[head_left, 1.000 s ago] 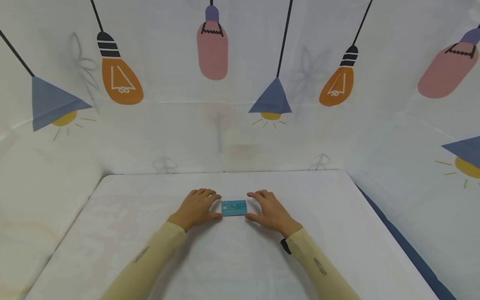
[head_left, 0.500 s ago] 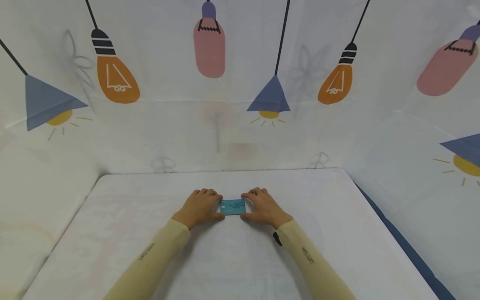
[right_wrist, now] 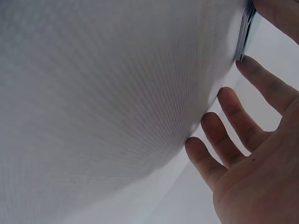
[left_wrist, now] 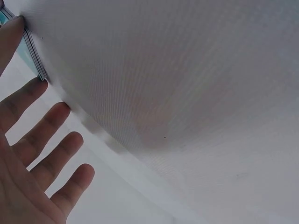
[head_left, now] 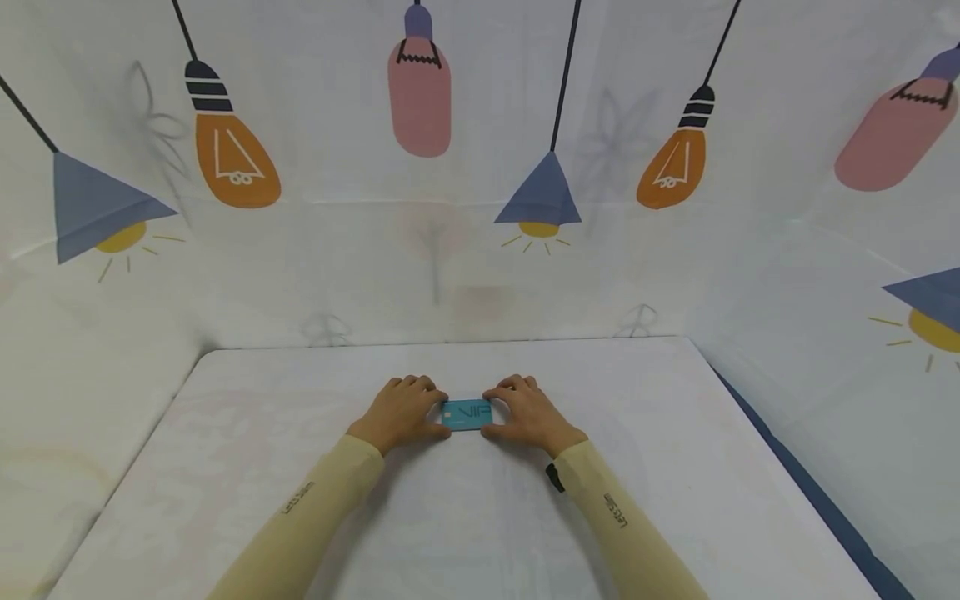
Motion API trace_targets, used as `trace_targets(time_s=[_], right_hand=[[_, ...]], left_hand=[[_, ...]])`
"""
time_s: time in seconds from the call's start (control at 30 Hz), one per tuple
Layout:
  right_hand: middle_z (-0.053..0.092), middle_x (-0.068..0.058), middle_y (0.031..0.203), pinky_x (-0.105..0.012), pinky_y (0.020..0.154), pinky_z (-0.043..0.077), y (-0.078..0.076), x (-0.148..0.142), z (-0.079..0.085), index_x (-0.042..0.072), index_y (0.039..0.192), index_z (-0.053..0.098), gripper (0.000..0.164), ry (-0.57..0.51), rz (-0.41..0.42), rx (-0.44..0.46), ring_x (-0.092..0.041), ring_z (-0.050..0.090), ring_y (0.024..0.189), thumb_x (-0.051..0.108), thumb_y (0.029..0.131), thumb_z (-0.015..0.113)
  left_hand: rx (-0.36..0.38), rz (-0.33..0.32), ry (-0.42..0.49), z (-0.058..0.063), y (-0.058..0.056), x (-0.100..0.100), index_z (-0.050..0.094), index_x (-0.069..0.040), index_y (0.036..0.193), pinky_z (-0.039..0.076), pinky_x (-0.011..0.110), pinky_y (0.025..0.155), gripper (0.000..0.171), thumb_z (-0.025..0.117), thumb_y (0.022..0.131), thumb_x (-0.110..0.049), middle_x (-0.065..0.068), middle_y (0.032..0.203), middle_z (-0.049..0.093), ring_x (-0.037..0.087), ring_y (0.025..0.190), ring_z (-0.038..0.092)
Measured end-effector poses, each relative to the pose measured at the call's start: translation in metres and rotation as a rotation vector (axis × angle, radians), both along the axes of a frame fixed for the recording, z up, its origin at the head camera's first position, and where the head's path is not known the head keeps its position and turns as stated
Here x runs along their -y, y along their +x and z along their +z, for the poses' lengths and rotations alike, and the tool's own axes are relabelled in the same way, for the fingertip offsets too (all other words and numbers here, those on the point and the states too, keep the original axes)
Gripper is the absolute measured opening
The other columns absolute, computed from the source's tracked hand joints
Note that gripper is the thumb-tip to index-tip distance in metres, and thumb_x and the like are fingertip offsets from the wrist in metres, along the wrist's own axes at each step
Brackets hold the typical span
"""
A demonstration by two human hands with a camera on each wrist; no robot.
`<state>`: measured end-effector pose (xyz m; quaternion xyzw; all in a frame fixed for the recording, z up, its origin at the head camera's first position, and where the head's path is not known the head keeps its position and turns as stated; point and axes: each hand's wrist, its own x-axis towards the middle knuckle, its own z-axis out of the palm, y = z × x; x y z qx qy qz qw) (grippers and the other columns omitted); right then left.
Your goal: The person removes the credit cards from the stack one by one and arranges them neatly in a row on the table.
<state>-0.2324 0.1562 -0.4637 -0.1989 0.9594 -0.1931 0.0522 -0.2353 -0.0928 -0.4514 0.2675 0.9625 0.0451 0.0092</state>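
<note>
Can see a stack of thin teal cards lying flat on the white table, about midway between the table's left and right edges and not far short of its far edge. Can trace the stack's long axis running left to right, close to parallel with the table's far edge, with the short ends pointing to the table's 2 sides. Can make out a pale chip mark on the end towards the table's left edge, and large dark lettering towards the table's right edge. Find the left hand over the table's left half, pinching the left end of the stack, with index finger on the long side nearest the table's far edge and thumb on the opposite long side. Find the right hand over the table's right half, pinching the right end in the same way. Note the other 3 fingers of each hand spread apart from each other. Can tell several layers at the edge of the stack in both wrist views. Notice pale yellow sleeves extending from the table's near side, with a black band at the right cuff. Spot a blue lamp print on the wall beyond the table's far edge.
</note>
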Motion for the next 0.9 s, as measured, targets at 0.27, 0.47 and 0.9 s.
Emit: trace_targets(time_s=[0.27, 0.47, 0.9], right_hand=[[0.054, -0.009, 0.135, -0.047, 0.102, 0.045, -0.003, -0.001, -0.004, 0.023, 0.133, 0.067, 0.055, -0.014, 0.022, -0.017, -0.029, 0.047, 0.122, 0.048, 0.085, 0.08], [0.055, -0.009, 0.136, -0.048, 0.103, 0.045, 0.0, -0.003, -0.003, 0.023, 0.132, 0.067, 0.056, -0.008, 0.019, -0.033, -0.029, 0.048, 0.123, 0.049, 0.084, 0.081], [0.056, -0.003, 0.135, -0.047, 0.106, 0.043, 0.016, 0.016, 0.006, 0.021, 0.129, 0.067, 0.058, 0.006, 0.086, -0.128, -0.026, 0.051, 0.124, 0.055, 0.084, 0.079]], left_hand=[[0.018, 0.019, 0.004, 0.001, -0.001, 0.001, 0.07, -0.019, 0.127, 0.046, 0.053, 0.102, 0.058, 0.077, 0.084, -0.057, 0.005, 0.127, 0.065, 0.031, 0.121, 0.059], [0.024, 0.007, 0.013, -0.001, 0.001, 0.002, 0.068, -0.019, 0.13, 0.044, 0.054, 0.104, 0.059, 0.075, 0.086, -0.058, 0.005, 0.13, 0.064, 0.032, 0.124, 0.057], [-0.064, -0.059, 0.095, 0.001, 0.019, 0.033, 0.068, -0.017, 0.13, 0.042, 0.053, 0.107, 0.059, 0.075, 0.086, -0.056, 0.005, 0.13, 0.064, 0.03, 0.126, 0.055]])
